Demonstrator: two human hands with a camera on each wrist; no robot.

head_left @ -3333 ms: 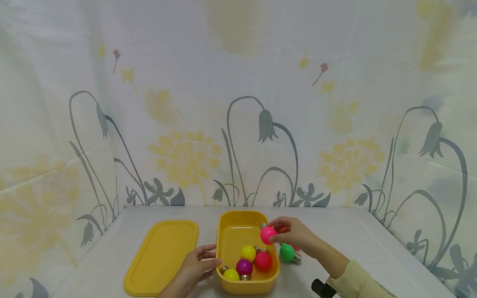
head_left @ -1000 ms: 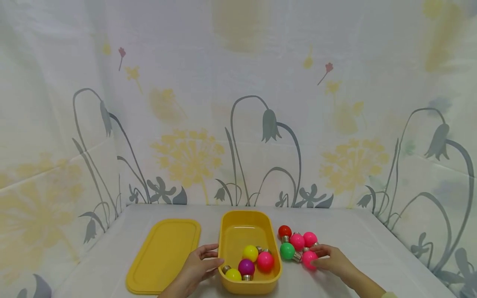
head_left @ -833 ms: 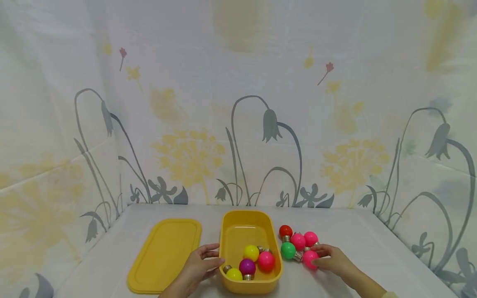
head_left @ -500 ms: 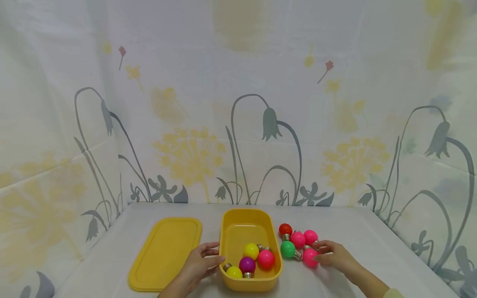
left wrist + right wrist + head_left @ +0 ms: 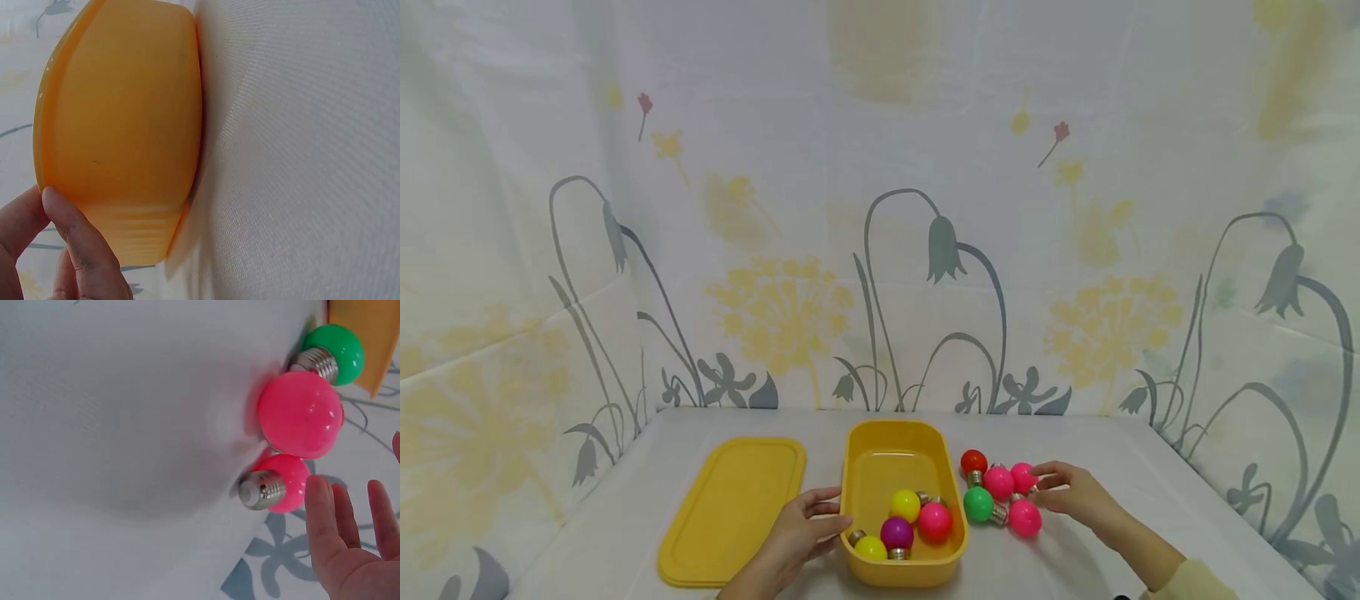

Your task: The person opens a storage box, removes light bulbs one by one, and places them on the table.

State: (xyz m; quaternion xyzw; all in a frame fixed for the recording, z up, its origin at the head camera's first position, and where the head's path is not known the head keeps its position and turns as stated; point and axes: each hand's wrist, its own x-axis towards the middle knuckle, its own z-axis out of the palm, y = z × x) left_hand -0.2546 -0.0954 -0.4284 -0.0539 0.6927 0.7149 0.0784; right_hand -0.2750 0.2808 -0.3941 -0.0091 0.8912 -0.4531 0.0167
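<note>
My left hand (image 5: 797,533) pinches the left rim of a yellow plastic box (image 5: 904,575) between thumb and fingers; the left wrist view shows the fingertips (image 5: 53,199) at that rim. Inside the box lie a purple bulb (image 5: 897,533), two yellow bulbs (image 5: 905,506) and a pink bulb (image 5: 936,522). My right hand (image 5: 1075,496) holds nothing, its fingers reaching toward the farther-right pink bulb (image 5: 1022,477). In the right wrist view that pink bulb (image 5: 292,487), metal base facing the camera, is right at the fingertips (image 5: 317,487).
Right of the box, a red bulb (image 5: 973,462), a green bulb (image 5: 978,504), another pink bulb (image 5: 998,482) and a nearer pink bulb (image 5: 1025,517) lie grouped on the white table (image 5: 1120,458). A yellow lid (image 5: 733,512) lies flat to the left. Patterned cloth (image 5: 880,208) hangs behind.
Earlier my right hand held a pink bulb over the box's right rim. Later it was at the nearest pink bulb on the table; now it has moved off that one, farther back. Left hand unchanged.
</note>
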